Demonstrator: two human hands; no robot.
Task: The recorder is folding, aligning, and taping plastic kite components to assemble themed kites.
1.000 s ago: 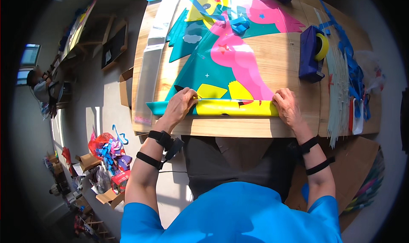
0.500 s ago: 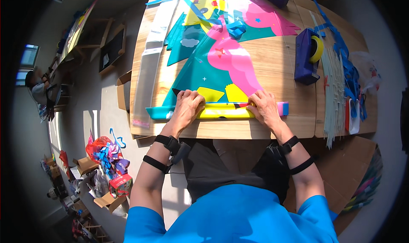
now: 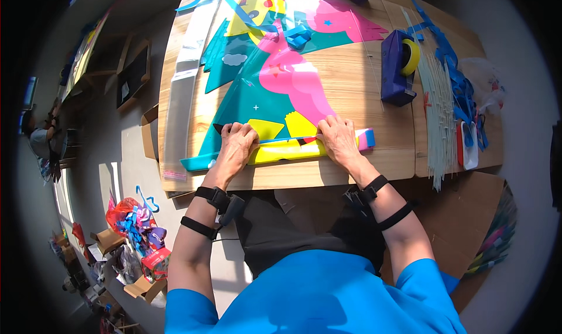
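A glossy printed kite-like sheet in teal, pink and yellow lies lengthwise on the wooden table. Its near end is turned into a flat roll, mostly yellow, with a teal left end and a pink and blue right end. My left hand grips the roll left of its middle, fingers curled over the top. On the right part, my right hand pinches it the same way. Between the hands runs a thin blue edge. Both thumbs are largely hidden. A blue ribbon rests across the sheet's far part.
Clear plastic sleeves lie along the table's left side. To the right stand a purple tape dispenser, a bundle of pale thin sticks and blue ribbons. A person sits far left. Bags and boxes cover the floor.
The view has shifted, so everything appears further left and slightly higher. The roll looks more tilted, its right end higher. Both hands keep their hold on it.
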